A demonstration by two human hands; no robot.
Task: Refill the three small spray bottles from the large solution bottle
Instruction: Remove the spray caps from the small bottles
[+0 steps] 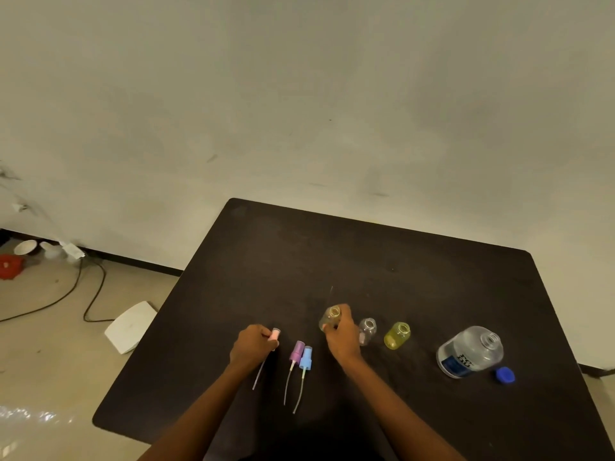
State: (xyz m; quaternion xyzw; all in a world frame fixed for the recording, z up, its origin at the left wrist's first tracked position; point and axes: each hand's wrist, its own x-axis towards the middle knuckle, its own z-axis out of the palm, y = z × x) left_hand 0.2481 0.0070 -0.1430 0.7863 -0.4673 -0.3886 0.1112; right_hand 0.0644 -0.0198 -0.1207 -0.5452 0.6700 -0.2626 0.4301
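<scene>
Three small open bottles stand in a row on the dark table (382,261). My right hand (342,337) grips the left one, an amber bottle (330,317). A clear bottle (367,331) and a yellow bottle (396,335) stand to its right. My left hand (253,344) holds the pink spray head (275,335), its dip tube trailing toward me. A purple spray head (296,351) and a blue spray head (305,359) lie side by side between my hands. The large clear solution bottle (469,351) stands uncapped at the right, its blue cap (505,374) beside it.
The table's left edge runs diagonally near my left arm. On the floor at left lie a white flat object (129,326), black cables (76,294), a red object (10,266) and a white bowl (26,247). A pale wall stands behind the table.
</scene>
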